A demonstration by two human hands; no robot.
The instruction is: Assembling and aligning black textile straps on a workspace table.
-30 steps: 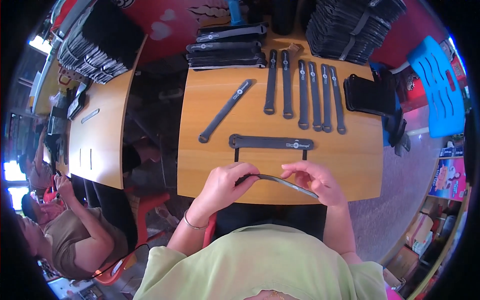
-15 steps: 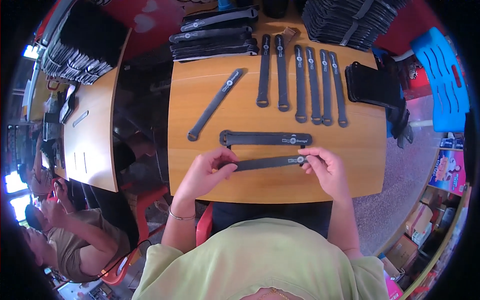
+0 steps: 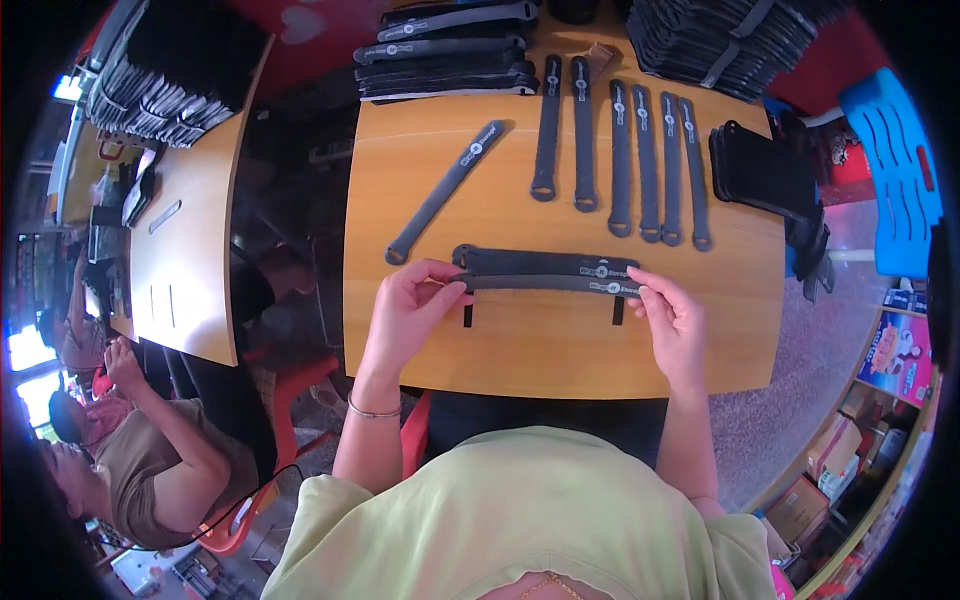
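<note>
- Over the light-brown wooden counter (image 3: 560, 345), a long flat dark-grey strap (image 3: 540, 284) is pinched at its left end by the left hand (image 3: 415, 310), and at its right end by the right hand (image 3: 675, 325).
- Directly beyond: at least one similar dark-grey strap (image 3: 535, 262); contact cannot be told.
- Farther back: six dark-grey ring-ended straps (image 3: 620, 165) in a row.
</note>
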